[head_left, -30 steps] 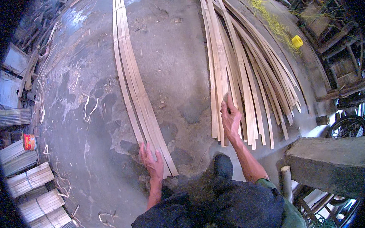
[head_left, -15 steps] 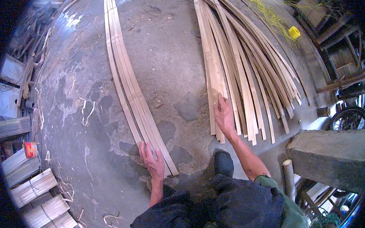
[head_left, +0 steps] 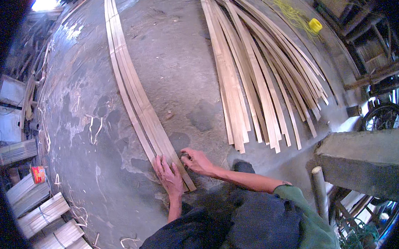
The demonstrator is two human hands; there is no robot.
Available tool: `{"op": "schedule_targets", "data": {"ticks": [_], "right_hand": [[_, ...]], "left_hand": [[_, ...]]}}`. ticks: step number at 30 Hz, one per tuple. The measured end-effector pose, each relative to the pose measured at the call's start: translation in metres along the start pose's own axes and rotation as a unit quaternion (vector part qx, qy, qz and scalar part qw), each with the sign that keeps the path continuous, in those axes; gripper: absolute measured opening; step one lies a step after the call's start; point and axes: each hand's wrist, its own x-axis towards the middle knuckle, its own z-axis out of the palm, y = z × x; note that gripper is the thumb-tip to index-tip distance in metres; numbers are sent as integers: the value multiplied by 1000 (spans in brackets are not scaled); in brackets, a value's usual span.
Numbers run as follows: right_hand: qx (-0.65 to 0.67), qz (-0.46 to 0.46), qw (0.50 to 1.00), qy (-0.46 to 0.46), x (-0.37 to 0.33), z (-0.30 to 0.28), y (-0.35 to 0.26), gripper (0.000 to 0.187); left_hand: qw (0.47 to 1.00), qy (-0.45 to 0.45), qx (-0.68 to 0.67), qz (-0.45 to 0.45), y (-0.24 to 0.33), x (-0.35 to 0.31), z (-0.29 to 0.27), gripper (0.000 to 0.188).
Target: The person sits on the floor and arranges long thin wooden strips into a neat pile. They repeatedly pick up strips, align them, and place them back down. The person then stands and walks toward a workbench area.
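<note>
Several long, thin wooden strips [head_left: 136, 88] lie side by side on the floor to the left of the middle, a narrow gap parting the leftmost from the others. My left hand [head_left: 168, 175] rests near their close end, fingers stretched over the wood. At their right edge is my right hand [head_left: 198, 162], its fingers curled inward; whatever they hold, if anything, is hidden. A loose fan of similar strips [head_left: 243, 79] spreads over the floor to the right, apart from both hands.
Tied bundles of short slats [head_left: 42, 213] are stacked at the lower left, near a red and yellow box [head_left: 38, 174]. A concrete block [head_left: 362, 163] and an upright pole [head_left: 320, 192] stand at the right. Yellow twine [head_left: 293, 15] and a yellow roll [head_left: 315, 26] lie far right.
My right hand has moved left, from the loose fan of strips to the right edge of the side-by-side strips. My left hand stays on them. The view has shifted slightly.
</note>
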Motion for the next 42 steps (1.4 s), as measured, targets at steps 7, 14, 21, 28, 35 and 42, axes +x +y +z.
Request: {"op": "schedule_targets", "data": {"ticks": [7,14,21,28,35,42], "right_hand": [[10,-51,998,33,9,17,6,33],[-10,9,1000,-25,21,33,-3,29],[10,-22,999,42,17,32,-7,28],[136,88,985,58,19,40,11,30],[167,-3,979,116,4,-8,3,34],[155,-112,952,237,-34,-106,-38,29]], "left_hand": [[1000,9,5,6,-6,-3,15,50],[999,21,30,16,-26,-3,21,60],[982,51,61,172,-103,7,45,62],[988,21,90,122,-62,-2,24,59],[984,19,126,124,-35,-5,10,59],[980,-2,152,131,-21,-3,4,58]]}}
